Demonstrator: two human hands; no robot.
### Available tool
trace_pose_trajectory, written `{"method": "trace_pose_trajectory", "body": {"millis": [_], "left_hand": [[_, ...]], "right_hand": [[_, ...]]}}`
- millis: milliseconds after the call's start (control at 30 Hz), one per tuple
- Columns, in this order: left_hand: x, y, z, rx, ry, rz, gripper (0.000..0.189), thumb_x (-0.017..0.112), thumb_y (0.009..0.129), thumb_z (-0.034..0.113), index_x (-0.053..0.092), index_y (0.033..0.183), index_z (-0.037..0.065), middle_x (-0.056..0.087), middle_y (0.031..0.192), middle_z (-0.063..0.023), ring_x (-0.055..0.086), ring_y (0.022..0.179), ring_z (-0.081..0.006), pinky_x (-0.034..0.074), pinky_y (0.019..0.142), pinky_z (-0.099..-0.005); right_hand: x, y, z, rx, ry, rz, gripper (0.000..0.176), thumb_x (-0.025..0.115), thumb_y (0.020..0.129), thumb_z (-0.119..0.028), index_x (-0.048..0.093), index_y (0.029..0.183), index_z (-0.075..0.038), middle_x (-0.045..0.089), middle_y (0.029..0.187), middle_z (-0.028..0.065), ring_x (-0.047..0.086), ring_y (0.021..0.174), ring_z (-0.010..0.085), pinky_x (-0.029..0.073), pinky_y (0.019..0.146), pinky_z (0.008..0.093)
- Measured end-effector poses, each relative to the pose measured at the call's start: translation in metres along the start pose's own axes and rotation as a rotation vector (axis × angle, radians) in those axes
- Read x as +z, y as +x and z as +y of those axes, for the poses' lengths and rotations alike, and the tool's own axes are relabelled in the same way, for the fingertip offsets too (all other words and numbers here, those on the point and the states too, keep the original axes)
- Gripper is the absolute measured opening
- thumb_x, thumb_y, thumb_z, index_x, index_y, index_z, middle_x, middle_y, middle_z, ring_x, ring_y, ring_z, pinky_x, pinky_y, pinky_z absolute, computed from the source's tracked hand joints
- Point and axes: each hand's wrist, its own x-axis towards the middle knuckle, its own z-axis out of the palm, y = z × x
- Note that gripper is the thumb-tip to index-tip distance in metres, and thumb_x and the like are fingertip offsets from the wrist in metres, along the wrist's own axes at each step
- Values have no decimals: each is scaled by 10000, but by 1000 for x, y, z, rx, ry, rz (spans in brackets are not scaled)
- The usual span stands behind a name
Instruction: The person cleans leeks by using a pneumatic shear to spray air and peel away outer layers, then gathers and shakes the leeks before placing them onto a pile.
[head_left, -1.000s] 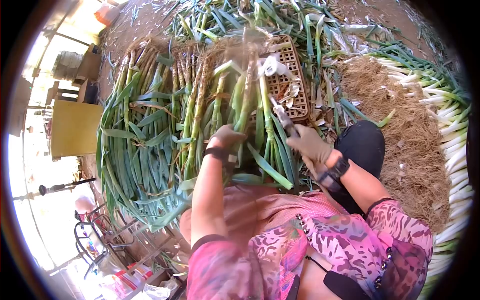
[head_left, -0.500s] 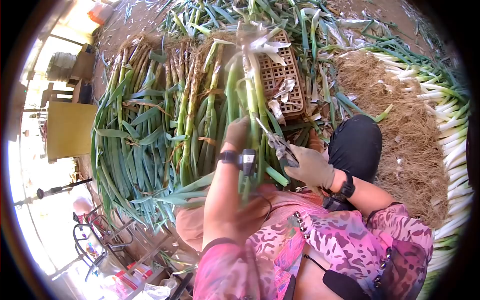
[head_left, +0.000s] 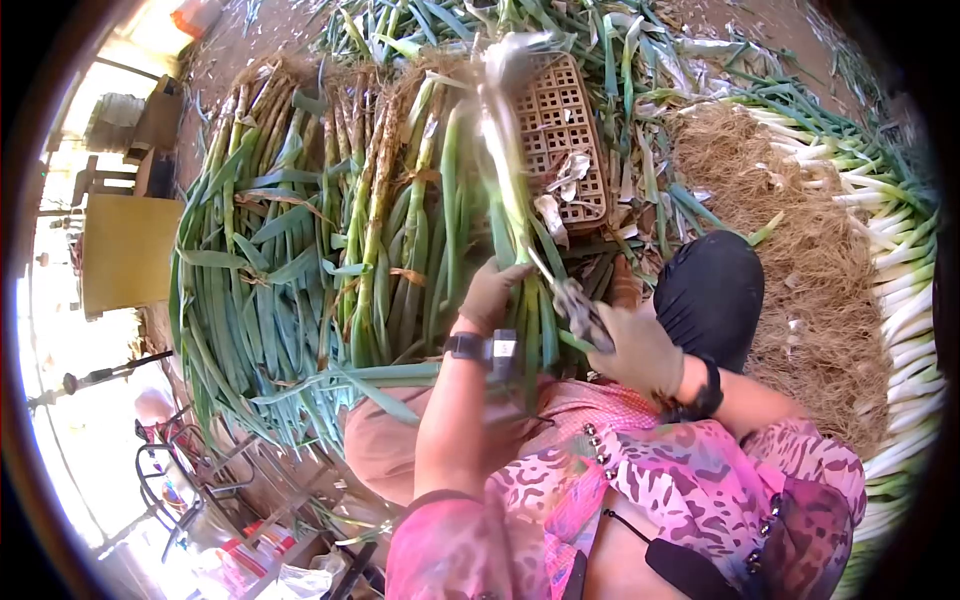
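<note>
1 leek (head_left: 505, 180), 2 gloved hands, over the leek pile (head_left: 300, 250).
Your left hand (head_left: 492, 295) is wrapped round its stalk, long axis pointing away from you; your right hand (head_left: 640, 350), just beside, clenches a knife (head_left: 572, 300).

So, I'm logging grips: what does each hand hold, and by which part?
The left hand grips a leek around its green shaft. The right hand holds a cutting tool by its handle.

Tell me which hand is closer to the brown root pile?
Right. The right hand, holding a knife, is left of the root pile; the left hand is farther left, gripping a leek.
</note>
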Motion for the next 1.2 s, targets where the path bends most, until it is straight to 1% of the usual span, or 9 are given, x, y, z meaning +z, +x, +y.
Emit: {"method": "trace_pose_trajectory", "body": {"millis": [267, 467, 567, 667, 700, 733, 833, 933, 1200], "left_hand": [[12, 5, -11, 37, -163, -45, 278, 658, 931, 118, 627, 1184, 7, 693, 1042, -81, 687, 883, -179, 581, 767, -320], [13, 8, -30, 23, -124, -49, 276, 678, 918, 134, 637, 1167, 23, 696, 1011, -68, 673, 862, -178, 564, 761, -324], [16, 3, -27, 0, -153, -38, 277, 690, 911, 149, 639, 1150, 17, 696, 993, -69, 672, 851, -180, 559, 759, -323], [16, 1, -27, -10, -149, -45, 291, 688, 919, 159, 627, 1158, 5, 694, 1003, -77, 672, 858, -181, 557, 768, -327], [19, -1, -27, 7, -131, -40, 293, 685, 922, 158, 624, 1163, 4, 694, 1007, -78, 672, 863, -180, 558, 770, -327], [21, -2, -29, 23, -111, -36, 295, 682, 926, 158, 620, 1169, 3, 693, 1011, -79, 672, 867, -180, 558, 772, -328], [26, 3, -28, -26, -168, -65, 309, 688, 922, 144, 608, 1180, -6, 697, 1005, -79, 671, 860, -171, 553, 771, -308], [29, 6, -31, -13, -107, -39, 321, 690, 922, 144, 601, 1187, -14, 698, 997, -82, 671, 851, -166, 552, 759, -296], [40, 0, -23, -3, 56, -59, 379, 720, 912, 200, 613, 1206, -14, 701, 1028, -78, 666, 880, -156, 545, 786, -302]], "right_hand": [[11, 31, 15, 38, -18, 183, 579, 656, 826, -359, 518, 1247, 14, 665, 992, 231, 660, 898, 420, 521, 797, 506], [-45, 180, 4, 230, -35, 123, 466, 639, 821, -402, 634, 1073, -10, 703, 931, 233, 685, 913, 403, 537, 817, 464], [-53, 225, 11, 102, -114, 169, 469, 636, 817, -424, 648, 1039, -10, 706, 921, 236, 687, 907, 406, 535, 816, 465], [-69, 231, 2, 168, -119, 124, 477, 640, 809, -429, 645, 1022, -3, 704, 929, 240, 686, 905, 406, 533, 820, 470], [-75, 221, -7, 188, -103, 64, 436, 561, 874, -371, 725, 1002, 11, 702, 1016, 265, 696, 949, 405, 549, 851, 457], [-75, 206, -18, 80, -177, 103, 426, 576, 853, -357, 722, 1015, 8, 706, 1019, 259, 698, 958, 400, 547, 863, 448], [-63, 202, -3, 194, -162, 17, 490, 589, 845, -376, 674, 1115, 24, 701, 1057, 262, 691, 1010, 390, 536, 904, 437], [-54, 204, 16, 200, -186, 158, 571, 635, 819, -417, 614, 1180, 26, 700, 1035, 253, 681, 993, 390, 526, 880, 457], [-55, 211, 0, 98, -299, -4, 537, 643, 824, -434, 666, 1092, 30, 708, 1054, 244, 698, 993, 374, 543, 878, 435]]}}
